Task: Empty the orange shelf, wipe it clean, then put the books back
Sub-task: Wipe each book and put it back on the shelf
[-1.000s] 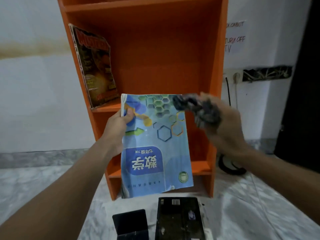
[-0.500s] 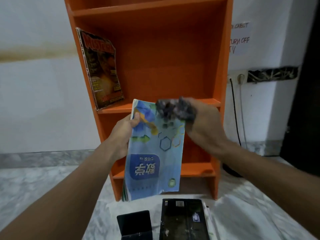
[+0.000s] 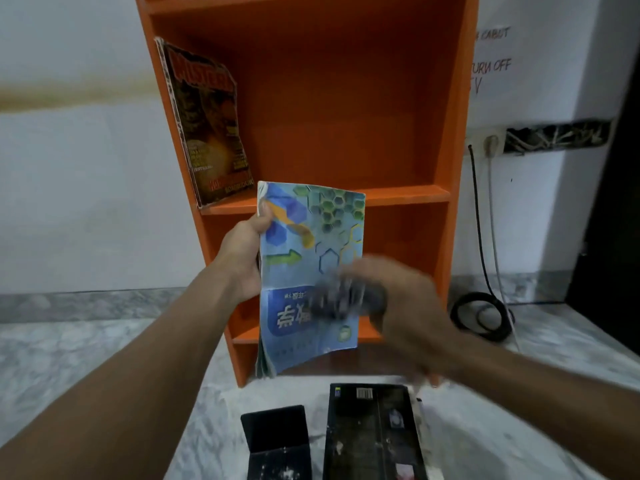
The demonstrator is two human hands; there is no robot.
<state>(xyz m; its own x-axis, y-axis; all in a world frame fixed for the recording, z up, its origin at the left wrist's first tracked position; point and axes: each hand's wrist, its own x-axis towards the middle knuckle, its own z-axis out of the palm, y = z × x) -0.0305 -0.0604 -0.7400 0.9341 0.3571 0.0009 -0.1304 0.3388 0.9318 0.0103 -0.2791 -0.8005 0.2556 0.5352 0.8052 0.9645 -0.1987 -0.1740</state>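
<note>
A light blue textbook (image 3: 304,237) is held upside down and upright in front of the orange shelf (image 3: 346,109). My left hand (image 3: 244,252) grips its left edge, thumb on the cover. My right hand (image 3: 398,306), blurred by motion, grips a crumpled dark grey cloth (image 3: 346,301) pressed against the lower half of the cover. A dark magazine with red lettering (image 3: 207,123) leans against the left wall of the shelf's middle compartment; the rest of that compartment is bare.
Two black books (image 3: 277,441) (image 3: 374,434) lie on the marble floor in front of the shelf. A coiled black cable (image 3: 481,317) lies on the floor to the right, under a wall socket (image 3: 485,145). White walls flank the shelf.
My right hand has swept the cloth down the cover from the book's top edge to its lower half. The book has stayed in my left hand's grip.
</note>
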